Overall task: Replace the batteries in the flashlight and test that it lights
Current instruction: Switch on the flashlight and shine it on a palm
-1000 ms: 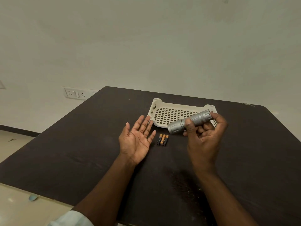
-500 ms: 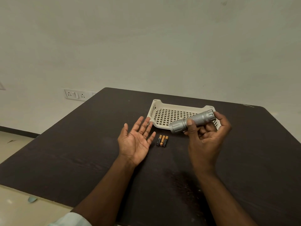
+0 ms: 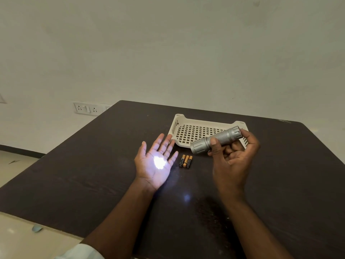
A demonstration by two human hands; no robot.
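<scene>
The right hand [image 3: 233,156] has its fingers [image 3: 214,144] wrapped round the silver flashlight [image 3: 214,140] above the counter [image 3: 74,174], aimed at the left hand [image 3: 155,161], held flat with fingers spread to catch the beam, so it looks like it works; three batteries [image 3: 185,161] lie between the hands, likely the old ones.

A big dark table [image 3: 78,174] fills the lower part of the frame. A white basket [image 3: 188,134] with holes sits near the middle. Three small batteries [image 3: 186,161] lie side by side just below it.
</scene>
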